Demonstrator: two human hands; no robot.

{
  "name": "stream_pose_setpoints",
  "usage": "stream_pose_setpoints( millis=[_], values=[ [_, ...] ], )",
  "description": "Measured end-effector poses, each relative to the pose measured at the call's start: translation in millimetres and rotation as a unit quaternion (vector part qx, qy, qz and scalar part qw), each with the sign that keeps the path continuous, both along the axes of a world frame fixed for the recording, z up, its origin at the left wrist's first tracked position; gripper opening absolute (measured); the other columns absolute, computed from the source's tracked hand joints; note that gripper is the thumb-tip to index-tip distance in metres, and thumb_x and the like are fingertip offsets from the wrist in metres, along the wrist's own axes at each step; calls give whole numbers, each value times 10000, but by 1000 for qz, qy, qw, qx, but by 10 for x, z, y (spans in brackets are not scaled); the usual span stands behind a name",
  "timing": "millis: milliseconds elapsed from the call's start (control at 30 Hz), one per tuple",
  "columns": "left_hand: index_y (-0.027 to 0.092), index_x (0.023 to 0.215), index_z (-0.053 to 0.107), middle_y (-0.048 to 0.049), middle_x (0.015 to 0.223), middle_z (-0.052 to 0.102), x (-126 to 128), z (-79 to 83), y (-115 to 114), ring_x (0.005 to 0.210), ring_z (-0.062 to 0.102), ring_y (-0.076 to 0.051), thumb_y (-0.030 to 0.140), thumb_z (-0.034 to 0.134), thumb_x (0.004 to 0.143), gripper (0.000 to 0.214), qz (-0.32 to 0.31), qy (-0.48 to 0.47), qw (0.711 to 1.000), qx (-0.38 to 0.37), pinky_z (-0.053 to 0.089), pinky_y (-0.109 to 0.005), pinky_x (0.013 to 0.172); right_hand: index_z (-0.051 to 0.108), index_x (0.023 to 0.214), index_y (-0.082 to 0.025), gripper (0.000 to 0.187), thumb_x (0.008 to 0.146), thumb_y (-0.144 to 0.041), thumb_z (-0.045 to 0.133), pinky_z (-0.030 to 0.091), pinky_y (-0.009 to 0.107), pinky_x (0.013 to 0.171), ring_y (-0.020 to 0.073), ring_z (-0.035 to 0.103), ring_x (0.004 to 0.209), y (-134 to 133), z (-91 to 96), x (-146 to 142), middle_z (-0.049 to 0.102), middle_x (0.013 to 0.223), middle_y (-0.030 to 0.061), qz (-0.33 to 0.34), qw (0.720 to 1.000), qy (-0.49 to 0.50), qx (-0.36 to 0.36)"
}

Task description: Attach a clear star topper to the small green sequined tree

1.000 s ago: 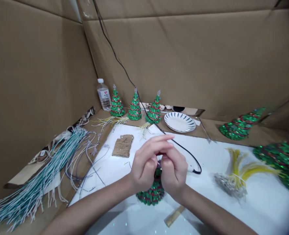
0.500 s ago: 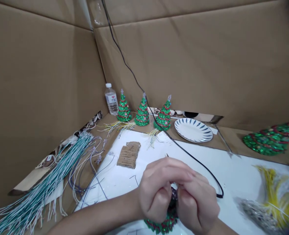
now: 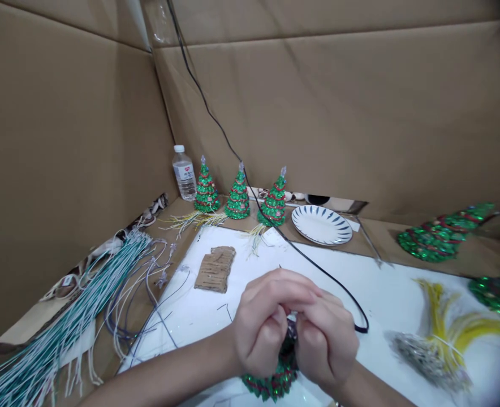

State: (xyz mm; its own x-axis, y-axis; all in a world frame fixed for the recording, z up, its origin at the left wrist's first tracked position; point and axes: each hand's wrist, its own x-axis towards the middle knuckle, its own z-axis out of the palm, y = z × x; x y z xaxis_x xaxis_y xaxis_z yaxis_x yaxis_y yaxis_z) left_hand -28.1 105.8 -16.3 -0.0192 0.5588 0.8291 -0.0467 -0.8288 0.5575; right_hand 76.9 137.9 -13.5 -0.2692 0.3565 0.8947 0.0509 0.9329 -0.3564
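Note:
My left hand [image 3: 261, 325] and my right hand [image 3: 326, 339] are closed and pressed together at the bottom centre. Their fingers meet above a small green and red glittery Christmas tree [image 3: 271, 384], and the thumbs bend inward. Between the thumbs shows a narrow dark part; whatever the fingertips pinch is hidden. Only the tree's wide lower tiers can be seen beneath my hands. A thin tip pokes up just behind the fingers. Left of my hands, on the white board, lies a torn piece of cardboard [image 3: 215, 269].
Three small trees [image 3: 238, 198] with trailing wires stand behind, beside a water bottle [image 3: 185, 174] and a striped plate [image 3: 321, 226]. Teal and white wires [image 3: 84, 305] lie left. A black cable [image 3: 318, 265] crosses the board. Yellow wires [image 3: 440, 322] and another tree [image 3: 440, 234] are right.
The whole view has shifted, so the background things sit slightly further left. My hands keep nearly the same closed pose over the tree.

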Motion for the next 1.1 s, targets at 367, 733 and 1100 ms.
stream_pose_setpoints(
  millis=[367, 733, 1100],
  values=[
    [151, 1126, 541, -105, 1047, 598, -25, -37, 2, 993, 578, -233, 193, 319, 924, 304, 11, 12, 1000, -3, 513, -430, 845, 496, 677, -188, 203, 778, -73, 363, 371, 222, 469, 87, 440, 452, -11, 21, -60, 492, 518, -35, -12, 1000, 24, 10],
    [173, 1059, 558, -61, 989, 614, -50, -22, -22, 943, 581, -210, 228, 349, 894, 272, 88, 51, 995, -25, 479, -367, 821, 525, 623, -173, 245, 802, -126, 364, 352, 217, 446, 92, 455, 446, -53, 6, -102, 514, 522, -23, -22, 998, 43, -51],
    [170, 1062, 545, -60, 976, 610, -43, -34, -6, 906, 572, -202, 268, 355, 897, 271, 59, 36, 997, -32, 469, -370, 826, 523, 642, -171, 233, 810, -126, 370, 372, 215, 490, 89, 457, 482, -52, -45, -115, 511, 539, -29, -30, 997, 51, -50]
  ],
)
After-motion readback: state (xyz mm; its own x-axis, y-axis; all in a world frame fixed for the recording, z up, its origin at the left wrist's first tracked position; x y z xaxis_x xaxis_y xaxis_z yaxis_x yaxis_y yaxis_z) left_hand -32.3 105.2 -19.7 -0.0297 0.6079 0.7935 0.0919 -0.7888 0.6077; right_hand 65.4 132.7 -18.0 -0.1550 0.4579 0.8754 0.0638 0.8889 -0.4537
